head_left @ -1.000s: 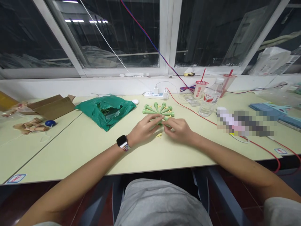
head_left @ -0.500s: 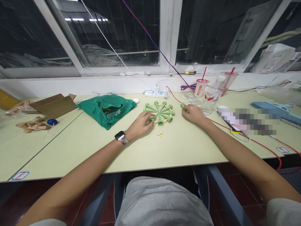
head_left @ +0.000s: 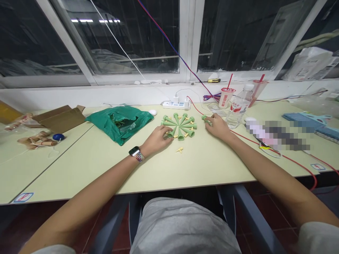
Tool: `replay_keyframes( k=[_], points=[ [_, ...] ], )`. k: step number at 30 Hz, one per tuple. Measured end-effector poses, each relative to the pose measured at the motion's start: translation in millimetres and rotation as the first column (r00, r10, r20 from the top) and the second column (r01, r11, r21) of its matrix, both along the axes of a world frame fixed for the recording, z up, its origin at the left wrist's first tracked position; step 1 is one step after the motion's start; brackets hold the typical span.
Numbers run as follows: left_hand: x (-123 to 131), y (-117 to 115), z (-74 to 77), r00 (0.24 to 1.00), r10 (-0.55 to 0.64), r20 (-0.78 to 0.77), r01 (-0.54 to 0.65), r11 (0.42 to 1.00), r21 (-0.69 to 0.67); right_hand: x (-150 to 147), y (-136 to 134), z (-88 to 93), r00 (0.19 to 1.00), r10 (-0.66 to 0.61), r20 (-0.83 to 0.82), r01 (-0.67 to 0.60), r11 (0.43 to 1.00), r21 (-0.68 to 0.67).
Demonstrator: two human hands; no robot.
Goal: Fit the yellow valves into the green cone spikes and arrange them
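Note:
Several green plastic spikes (head_left: pixel 180 132) lie in a ring on the pale green table (head_left: pixel 201 165), their tips pointing to the centre, with small yellow plastic pieces (head_left: pixel 186 134) among them. One yellow piece (head_left: pixel 179 150) lies apart, just below the ring. My left hand (head_left: pixel 156 139) rests at the ring's left side, its fingertips against a spike. To the right of the ring, my right hand (head_left: pixel 218 127) pinches a separate green spike (head_left: pixel 205 118) in its fingers. A watch (head_left: pixel 135 151) sits on my left wrist.
Behind the ring stand a power strip (head_left: pixel 174 104) and a green plastic bag (head_left: pixel 119 124). A cardboard box (head_left: pixel 59 119) lies far left. A water bottle (head_left: pixel 238 108) and a paper cup with a straw (head_left: pixel 227 97) stand right, near a red cable (head_left: pixel 246 137).
My hands have parted from the ring's right side. The right hand moved right with a green spike in its fingers, and the left hand drew back to the ring's left edge.

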State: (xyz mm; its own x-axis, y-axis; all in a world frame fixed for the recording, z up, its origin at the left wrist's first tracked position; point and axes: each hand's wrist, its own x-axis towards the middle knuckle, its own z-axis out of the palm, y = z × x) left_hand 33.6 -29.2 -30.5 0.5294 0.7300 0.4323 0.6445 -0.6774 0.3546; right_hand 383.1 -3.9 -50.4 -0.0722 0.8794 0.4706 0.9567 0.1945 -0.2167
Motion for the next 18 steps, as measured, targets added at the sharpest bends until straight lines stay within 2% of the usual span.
replay_keyframes(
  k=[2, 5, 9, 15, 18],
  points=[
    [0, 1, -0.1, 1.0, -0.002, 0.001, 0.002, 1.0, 0.005, -2, -2, 1.8, 0.999, 0.04, -0.024, -0.039, 0.998, 0.054],
    [-2, 1, 2.8, 1.0, 0.004, 0.004, -0.004, 1.0, 0.015, -6, -6, 6.1, 0.979, 0.196, -0.058, -0.183, 0.967, 0.176],
    [-4, -2, 10.3, 0.998, 0.028, 0.059, -0.031, 0.998, 0.061, -17, -13, 10.7, 0.917, 0.391, -0.079, -0.349, 0.883, 0.313],
    [-5, -10, 22.5, 0.98, 0.056, 0.189, -0.104, 0.962, 0.252, -42, -32, 17.2, 0.825, 0.564, -0.041, -0.501, 0.762, 0.41],
    [-4, -15, 27.1, 0.982, -0.039, 0.182, -0.022, 0.948, 0.319, -58, -45, 22.6, 0.784, 0.621, -0.017, -0.543, 0.699, 0.466]
  ],
)
